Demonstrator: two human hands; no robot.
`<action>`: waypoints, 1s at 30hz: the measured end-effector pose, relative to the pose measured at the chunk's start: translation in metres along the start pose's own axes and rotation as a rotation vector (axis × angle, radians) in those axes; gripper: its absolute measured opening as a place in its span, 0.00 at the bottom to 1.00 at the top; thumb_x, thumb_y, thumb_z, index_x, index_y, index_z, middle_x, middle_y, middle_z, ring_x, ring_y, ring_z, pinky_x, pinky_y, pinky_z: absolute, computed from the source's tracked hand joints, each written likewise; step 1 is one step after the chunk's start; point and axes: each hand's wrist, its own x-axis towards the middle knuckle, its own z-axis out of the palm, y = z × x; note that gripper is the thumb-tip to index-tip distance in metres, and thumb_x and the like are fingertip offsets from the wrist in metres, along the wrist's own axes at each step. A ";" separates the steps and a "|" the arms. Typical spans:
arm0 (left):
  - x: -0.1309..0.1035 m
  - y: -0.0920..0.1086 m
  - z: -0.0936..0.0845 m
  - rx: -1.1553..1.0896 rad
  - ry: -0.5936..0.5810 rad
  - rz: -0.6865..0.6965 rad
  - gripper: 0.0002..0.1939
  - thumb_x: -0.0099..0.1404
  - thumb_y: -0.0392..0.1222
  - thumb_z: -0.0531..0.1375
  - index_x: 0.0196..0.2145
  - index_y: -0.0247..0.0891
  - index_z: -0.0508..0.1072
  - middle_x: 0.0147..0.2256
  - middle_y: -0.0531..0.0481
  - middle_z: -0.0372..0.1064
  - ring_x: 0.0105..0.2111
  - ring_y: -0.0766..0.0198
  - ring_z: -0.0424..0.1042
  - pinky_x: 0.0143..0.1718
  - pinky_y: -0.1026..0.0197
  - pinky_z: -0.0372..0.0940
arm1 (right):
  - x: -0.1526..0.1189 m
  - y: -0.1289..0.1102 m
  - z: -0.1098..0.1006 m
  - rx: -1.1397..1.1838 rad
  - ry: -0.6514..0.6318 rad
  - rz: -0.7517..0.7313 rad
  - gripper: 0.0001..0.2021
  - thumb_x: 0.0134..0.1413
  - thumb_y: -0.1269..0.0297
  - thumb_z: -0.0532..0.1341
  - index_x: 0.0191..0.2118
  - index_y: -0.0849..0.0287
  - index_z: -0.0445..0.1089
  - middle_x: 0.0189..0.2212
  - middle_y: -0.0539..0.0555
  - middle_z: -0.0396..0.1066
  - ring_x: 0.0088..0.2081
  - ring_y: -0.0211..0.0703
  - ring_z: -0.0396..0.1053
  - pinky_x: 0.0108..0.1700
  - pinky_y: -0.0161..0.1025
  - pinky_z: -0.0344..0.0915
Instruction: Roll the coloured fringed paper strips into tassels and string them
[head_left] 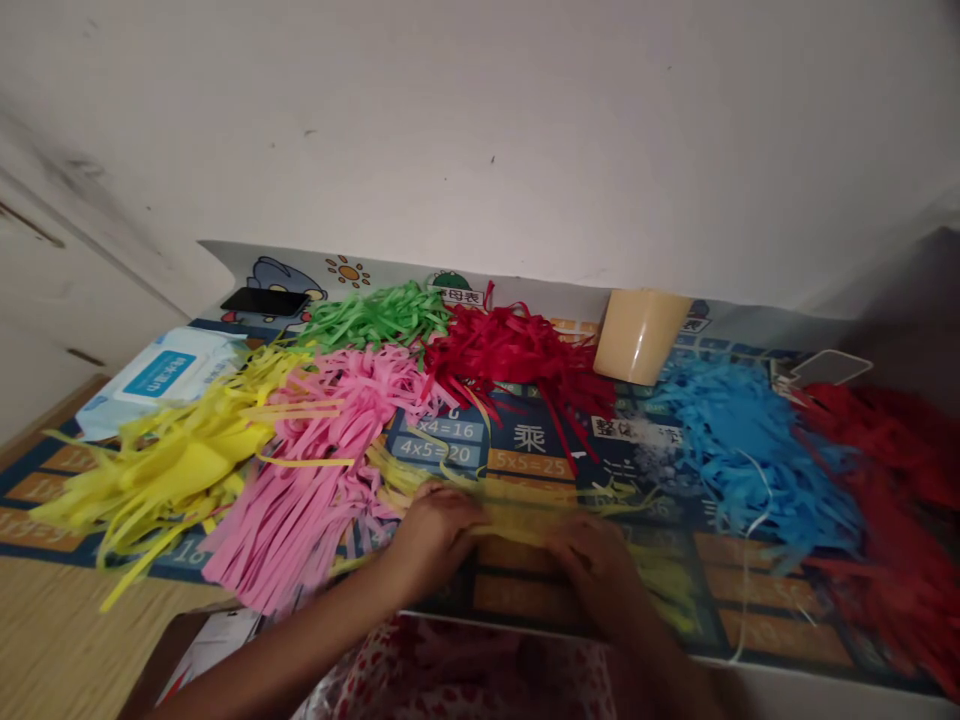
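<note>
Both hands are at the near edge of the mat, over its printed sums. My left hand (439, 525) is closed on one end of a yellow fringed strip (517, 515). On the other end my right hand (589, 555) is closed too, blurred by motion. The strip stretches between them, its thin tails spreading past each hand. Pink strips (300, 510) lie just left of my left hand, with a yellow bunch (187, 450) beyond them. Farther back are green strips (382, 315) and dark red strips (517, 355). Blue strips (750, 440) lie right of my right hand.
A beige cup (641, 335) stands at the back, near the wall. A wet-wipes pack (161, 378) and a black phone (266, 301) are at the left. More red strips (900, 500) cover the right end. A white cord (744, 590) hangs over the front edge.
</note>
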 end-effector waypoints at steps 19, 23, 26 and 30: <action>0.044 -0.001 -0.004 0.125 -0.143 -0.359 0.12 0.65 0.44 0.57 0.28 0.40 0.76 0.26 0.49 0.77 0.29 0.57 0.75 0.47 0.51 0.58 | 0.039 -0.006 0.004 -0.376 -0.024 0.181 0.12 0.57 0.61 0.61 0.23 0.56 0.69 0.21 0.51 0.72 0.29 0.45 0.69 0.36 0.41 0.52; 0.044 0.001 -0.005 0.134 -0.158 -0.358 0.10 0.65 0.44 0.58 0.30 0.40 0.76 0.26 0.49 0.76 0.29 0.56 0.74 0.45 0.50 0.59 | 0.042 -0.009 0.005 -0.394 -0.047 0.211 0.12 0.56 0.61 0.62 0.23 0.56 0.70 0.22 0.52 0.72 0.30 0.46 0.70 0.36 0.41 0.53; 0.042 0.004 -0.005 0.226 -0.066 -0.249 0.05 0.64 0.40 0.60 0.38 0.41 0.75 0.37 0.46 0.76 0.40 0.53 0.72 0.46 0.48 0.58 | 0.042 0.001 -0.010 -0.366 -0.112 0.302 0.11 0.57 0.61 0.61 0.25 0.55 0.72 0.23 0.51 0.74 0.30 0.46 0.71 0.36 0.41 0.55; 0.042 0.003 -0.008 0.375 -0.060 0.218 0.02 0.64 0.36 0.61 0.34 0.41 0.73 0.40 0.49 0.73 0.47 0.53 0.65 0.55 0.44 0.51 | 0.028 0.016 -0.046 -0.456 0.053 0.401 0.07 0.53 0.60 0.62 0.36 0.56 0.73 0.32 0.55 0.76 0.36 0.52 0.72 0.37 0.44 0.59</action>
